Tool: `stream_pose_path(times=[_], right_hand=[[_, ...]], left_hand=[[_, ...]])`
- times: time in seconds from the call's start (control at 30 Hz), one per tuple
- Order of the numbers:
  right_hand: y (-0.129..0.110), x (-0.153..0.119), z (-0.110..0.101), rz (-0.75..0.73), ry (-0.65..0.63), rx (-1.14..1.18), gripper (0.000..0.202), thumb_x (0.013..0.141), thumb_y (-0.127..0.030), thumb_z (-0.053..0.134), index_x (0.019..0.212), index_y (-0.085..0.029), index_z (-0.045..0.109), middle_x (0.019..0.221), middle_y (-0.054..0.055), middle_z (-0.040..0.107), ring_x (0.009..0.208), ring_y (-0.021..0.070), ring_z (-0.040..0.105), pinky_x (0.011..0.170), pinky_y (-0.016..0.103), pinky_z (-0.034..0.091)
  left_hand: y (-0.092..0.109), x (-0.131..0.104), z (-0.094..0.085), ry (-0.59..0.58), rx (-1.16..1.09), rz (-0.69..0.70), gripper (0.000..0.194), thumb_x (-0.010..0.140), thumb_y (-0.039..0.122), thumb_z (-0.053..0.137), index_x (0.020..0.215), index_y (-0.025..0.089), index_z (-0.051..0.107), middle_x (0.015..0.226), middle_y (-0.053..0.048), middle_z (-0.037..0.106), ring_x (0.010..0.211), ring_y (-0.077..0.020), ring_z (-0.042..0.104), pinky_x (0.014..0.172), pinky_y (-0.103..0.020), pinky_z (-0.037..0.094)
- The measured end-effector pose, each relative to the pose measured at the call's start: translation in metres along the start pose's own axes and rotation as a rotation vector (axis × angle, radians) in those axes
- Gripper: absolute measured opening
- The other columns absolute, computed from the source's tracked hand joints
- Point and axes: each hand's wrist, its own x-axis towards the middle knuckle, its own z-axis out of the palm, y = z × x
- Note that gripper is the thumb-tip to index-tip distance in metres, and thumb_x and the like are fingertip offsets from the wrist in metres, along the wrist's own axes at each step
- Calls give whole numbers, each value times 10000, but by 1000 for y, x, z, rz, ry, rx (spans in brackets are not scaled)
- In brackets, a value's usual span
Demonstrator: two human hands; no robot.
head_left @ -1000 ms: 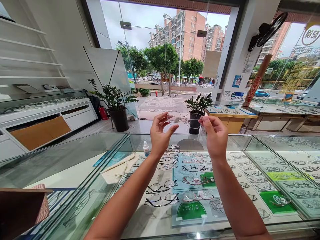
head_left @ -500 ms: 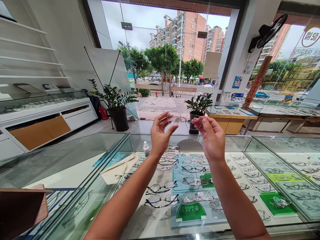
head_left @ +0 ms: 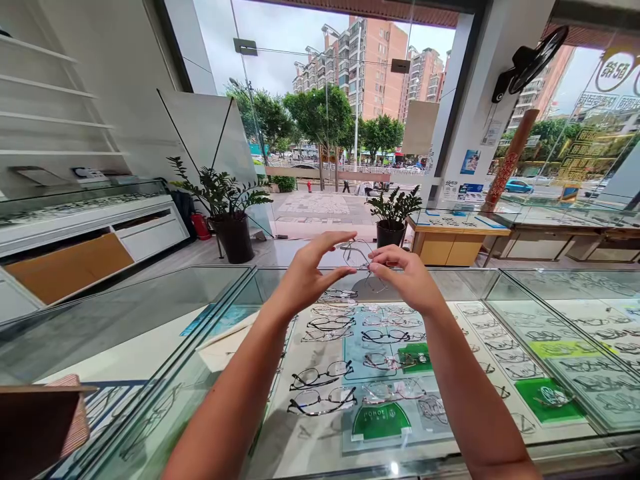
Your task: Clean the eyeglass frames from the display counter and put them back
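Note:
A pair of thin-rimmed eyeglasses is held up above the far edge of the glass display case, turned so one lens is higher than the other. My right hand pinches the frame near its middle between thumb and fingers. My left hand is beside the upper lens with thumb and fingers apart, and it does not appear to grip the frame. Beneath my arms, several eyeglasses stand in the case, among them a dark-rimmed pair and another dark pair.
A cream cloth lies left of my left forearm. Glass case edges run along the left side. A brown box-like object is at the lower left. Potted plants stand beyond the counter, before the glass doors.
The eyeglasses have turned from level to tilted. My left hand has let go of its side and opened. My right hand has moved left and slightly down with the frame.

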Motion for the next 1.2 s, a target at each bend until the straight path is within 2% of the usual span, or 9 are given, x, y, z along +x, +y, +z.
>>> stream_pose_path(times=[0.27, 0.5, 0.57, 0.63, 0.73, 0.8, 0.9, 1.03, 1.2], right_hand=[[4, 2, 1, 132, -153, 237, 189, 853, -447, 817, 860, -258, 809, 1120, 61, 797, 1025, 225, 708, 988, 428, 519], [0, -3, 6, 151, -206, 292, 219, 809, -458, 849, 854, -245, 826, 957, 41, 828, 892, 201, 714, 936, 415, 549], [1, -4, 9, 143, -171, 292, 227, 798, -452, 852, 850, -232, 828, 918, 42, 824, 857, 190, 710, 903, 397, 551], [4, -8, 14, 140, -107, 273, 245, 790, -453, 848, 850, -218, 826, 896, 51, 820, 834, 189, 706, 860, 383, 554], [11, -21, 30, 130, -24, 217, 290, 780, -476, 839, 835, -193, 811, 883, 71, 816, 826, 214, 719, 810, 384, 567], [14, -36, 44, 94, 11, 144, 270, 827, -463, 803, 842, -193, 807, 928, 89, 818, 865, 242, 742, 830, 400, 579], [12, -63, 66, -24, 101, -31, 193, 927, -374, 719, 880, -212, 812, 1034, 110, 813, 999, 277, 751, 929, 432, 575], [11, -92, 88, -106, 212, -202, 213, 992, -290, 621, 1016, -192, 808, 1152, 159, 783, 1102, 312, 725, 1011, 485, 556], [9, -114, 100, -163, 164, -272, 281, 1000, -236, 564, 1187, -203, 771, 1295, 164, 750, 1209, 311, 697, 1081, 492, 534]], left_hand=[[5, -5, 5, -61, -423, -164, 611, 918, 316, 814, 1472, 269, 562, 1348, -113, 721, 1049, -208, 780, 980, -401, 642], [5, -10, -6, -50, -297, -126, 666, 875, 355, 851, 1485, 301, 589, 1293, -108, 773, 1186, -247, 720, 1028, -419, 553], [8, -18, -3, 12, -281, -163, 739, 831, 379, 885, 1497, 302, 573, 1338, -115, 753, 1199, -251, 713, 1014, -407, 546], [16, -32, 4, 189, -197, -267, 680, 788, 413, 909, 1400, 277, 647, 1270, -92, 767, 1071, -224, 724, 904, -352, 551], [36, -60, 18, 380, -76, -497, 335, 859, 489, 823, 1039, 208, 789, 833, -15, 731, 719, -154, 623, 659, -282, 462], [49, -76, 26, 299, -125, -617, 354, 906, 540, 753, 893, 192, 816, 642, 7, 632, 613, -149, 547, 583, -284, 400], [59, -91, 34, 160, -284, -720, 404, 872, 586, 765, 914, 193, 851, 642, -11, 676, 647, -186, 598, 595, -300, 441], [58, -102, 43, 155, -388, -790, 431, 796, 598, 820, 925, 189, 854, 745, -48, 757, 746, -223, 673, 667, -323, 523], [55, -116, 49, 178, -390, -798, 444, 770, 605, 823, 890, 179, 825, 728, -47, 732, 698, -196, 631, 631, -303, 493]])
